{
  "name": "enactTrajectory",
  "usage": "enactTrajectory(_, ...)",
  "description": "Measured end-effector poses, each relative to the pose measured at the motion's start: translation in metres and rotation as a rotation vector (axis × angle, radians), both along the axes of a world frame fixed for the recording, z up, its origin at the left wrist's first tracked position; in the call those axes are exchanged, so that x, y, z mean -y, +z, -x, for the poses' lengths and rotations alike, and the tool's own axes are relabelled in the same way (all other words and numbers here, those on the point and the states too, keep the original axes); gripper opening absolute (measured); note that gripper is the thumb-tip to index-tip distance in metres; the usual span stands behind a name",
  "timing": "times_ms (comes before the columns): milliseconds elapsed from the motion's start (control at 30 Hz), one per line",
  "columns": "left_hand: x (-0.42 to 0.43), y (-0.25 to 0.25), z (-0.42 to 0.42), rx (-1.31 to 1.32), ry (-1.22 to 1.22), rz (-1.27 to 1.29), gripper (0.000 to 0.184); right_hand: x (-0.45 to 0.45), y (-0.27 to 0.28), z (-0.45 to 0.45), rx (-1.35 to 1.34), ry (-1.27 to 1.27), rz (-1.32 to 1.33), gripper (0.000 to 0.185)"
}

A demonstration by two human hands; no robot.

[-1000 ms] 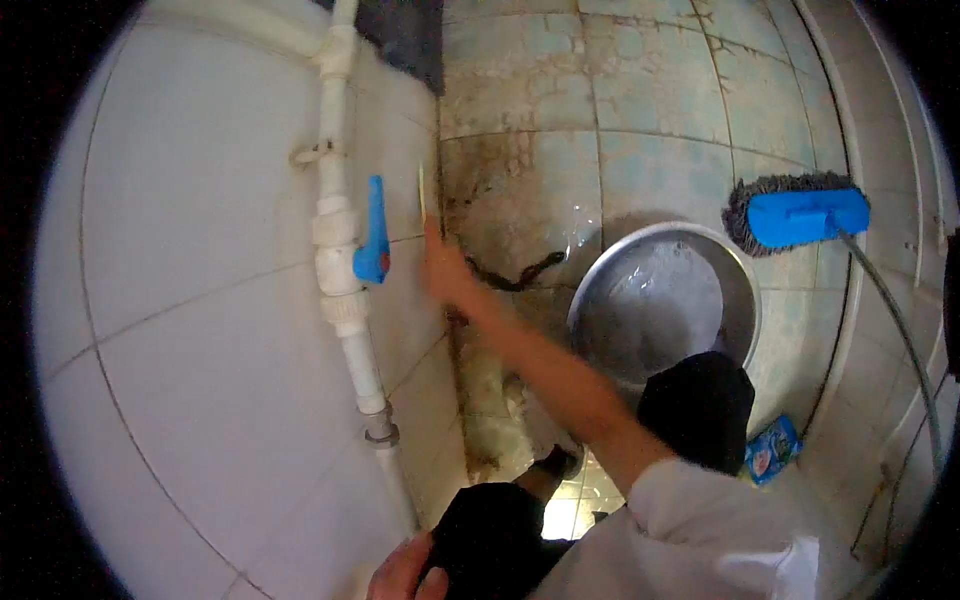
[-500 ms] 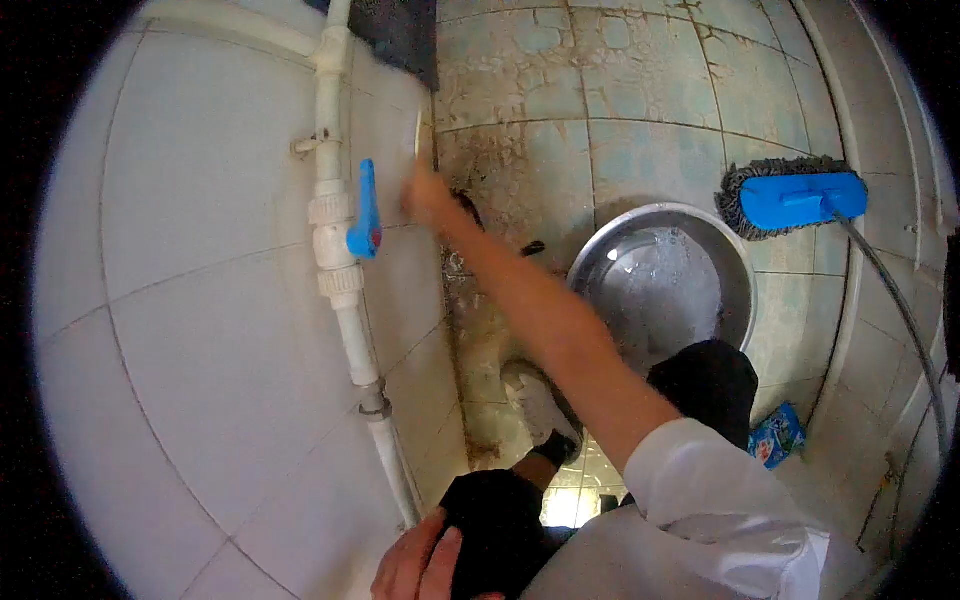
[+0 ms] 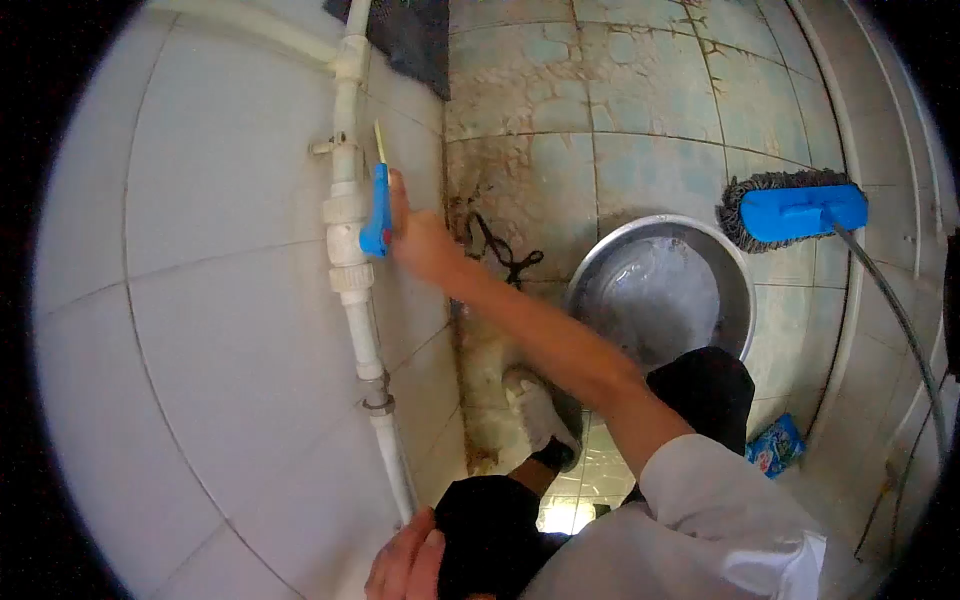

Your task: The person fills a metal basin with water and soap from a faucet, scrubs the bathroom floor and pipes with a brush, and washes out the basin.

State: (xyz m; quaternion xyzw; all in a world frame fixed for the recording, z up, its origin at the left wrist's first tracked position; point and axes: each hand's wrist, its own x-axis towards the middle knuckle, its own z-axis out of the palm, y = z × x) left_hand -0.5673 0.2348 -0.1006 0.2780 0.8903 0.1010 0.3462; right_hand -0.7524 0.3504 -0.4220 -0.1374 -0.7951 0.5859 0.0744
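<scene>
A thin pale stick (image 3: pixel 380 140) juts from the person's right hand (image 3: pixel 422 242), close to the tiled wall (image 3: pixel 220 370) on the left, its tip pointing to the far side. The right fingers are narrow and curled around the stick; a blue valve lever (image 3: pixel 380 205) stands in front of them and hides part of the grip, so whether the hand touches the lever I cannot tell. The lever belongs to a valve on a white pipe (image 3: pixel 348 250), which runs from far to near along the wall. The right forearm (image 3: pixel 540 325) reaches across from a white sleeve (image 3: pixel 700 490) at the near right.

The left hand (image 3: pixel 400 562) rests at the near edge on the knee of the black trousers (image 3: pixel 488 525), its fingers loosely spread and partly cut off from view.

To the right of the right hand, a dark, cord-like strip (image 3: pixel 495 245) lies bent on the stained tile floor (image 3: pixel 655 165). A shoe (image 3: pixel 540 415) stands nearer, beneath the forearm. Farther right sits a round metal basin (image 3: pixel 740 290) with cloudy liquid in it. Just beyond its far right rim is a blue mop head (image 3: pixel 785 212) with a grey fringe, and its grey handle (image 3: pixel 890 285) slants toward the near right. A blue packet (image 3: pixel 776 445) lies on the near right side, and a dark mat (image 3: pixel 412 42) shows at the far left, past the pipe.
</scene>
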Motion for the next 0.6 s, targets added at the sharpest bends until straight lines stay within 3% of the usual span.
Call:
enactTrajectory(100,0.006,-0.001,-0.005,0.021,-0.040,-0.080,0.059,0.047,-0.001,-0.027,-0.133,0.129,-0.051,0.058)
enactTrajectory(200,0.009,0.000,0.007,0.051,-0.034,-0.049,0.059,0.047,0.013,-0.033,0.032,0.124,0.114,0.035)
enactTrajectory(267,0.005,0.004,0.006,0.019,-0.024,0.005,0.058,0.024,0.008,-0.001,-0.050,0.249,-0.360,0.021)
enactTrajectory(300,-0.001,0.007,0.007,0.024,-0.015,0.019,0.058,0.024,0.007,-0.003,-0.049,0.258,-0.346,0.021)
enactTrajectory(367,0.007,0.000,-0.004,0.042,-0.052,-0.052,0.057,0.034,-0.004,-0.016,-0.047,0.040,-0.152,0.019)
enactTrajectory(500,0.012,0.009,0.002,0.050,-0.014,-0.030,0.057,0.046,-0.007,-0.024,-0.091,0.039,-0.105,0.015)
enactTrajectory(600,0.014,0.011,-0.011,0.005,-0.002,-0.070,0.057,0.036,-0.022,0.011,-0.308,-0.035,0.011,0.022)
